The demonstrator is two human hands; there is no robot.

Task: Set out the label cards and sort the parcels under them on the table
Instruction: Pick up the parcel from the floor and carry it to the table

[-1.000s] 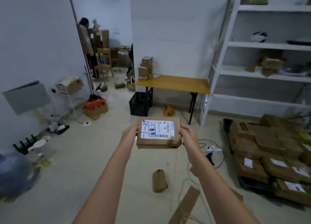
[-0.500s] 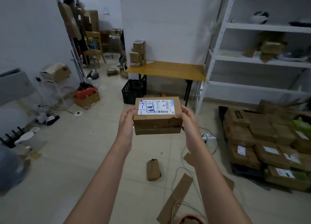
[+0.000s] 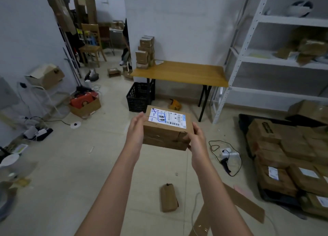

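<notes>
I carry a brown cardboard parcel (image 3: pixel 166 129) with a white shipping label and blue pen marks on top, held at chest height in front of me. My left hand (image 3: pixel 135 131) presses flat against its left side with straight fingers. My right hand (image 3: pixel 196 138) grips its near right corner, thumb curled over the edge. Ahead stands the wooden table (image 3: pixel 186 74), with a stack of small parcels (image 3: pixel 144 54) at its far left corner and a white card (image 3: pixel 159 62) beside them. Many more parcels (image 3: pixel 291 156) are piled on the floor at right.
A black crate (image 3: pixel 138 97) sits under the table's left end. White shelving (image 3: pixel 276 46) rises at right. A small parcel (image 3: pixel 168 197), cardboard strips (image 3: pixel 243 202) and a scanner with cable (image 3: pixel 226 156) lie on the floor. A person stands in the far doorway (image 3: pixel 60 8).
I have walked closer to the table. The parcel has turned slightly clockwise and tilted away, and my left fingers have straightened along its side.
</notes>
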